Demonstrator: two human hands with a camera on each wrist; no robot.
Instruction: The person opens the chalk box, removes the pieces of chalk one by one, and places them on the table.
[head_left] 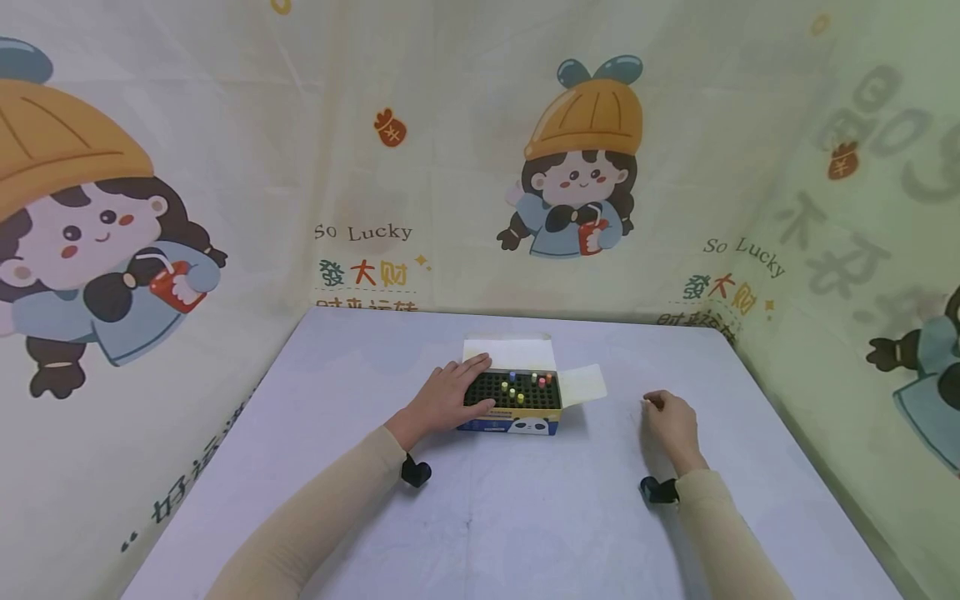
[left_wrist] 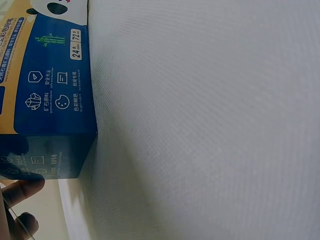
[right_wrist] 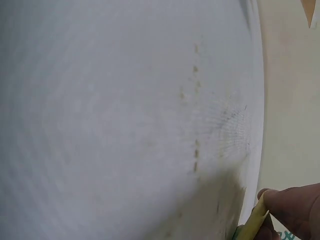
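Head view: box [head_left: 495, 424] sits on the table [head_left: 480, 525], left of your right hand [head_left: 672, 423], its blue-and-yellow front facing you. Top is open: back flap [head_left: 508, 353] out behind, side flap [head_left: 583, 385] sticking out to the right. Black tray [head_left: 537, 402] inside is all holes, with a few sticks [head_left: 521, 398] in it: blue, white, pink and orange toward the back, yellow ones nearer the middle. Your left hand [head_left: 446, 397] lies over the box's left end, thumb along the front edge and spread away from the other fingers, which reach to the back edge. Your right hand is well apart from the box, thumb and fingertips together; what they hold is too small to read from here. Printed backdrop [head_left: 450, 183] behind the table. Left wrist view: box front fills the upper left, panda at the top, end face below. Two of your left fingertips show at bottom left by that end face; can't tell if they press on it. Right wrist view: your thumb and fingers pinch a yellow stick [right_wrist: 254, 223] at bottom right, cut off by the frame edge. Smudges [right_wrist: 195, 154] mark the white table surface beside it.
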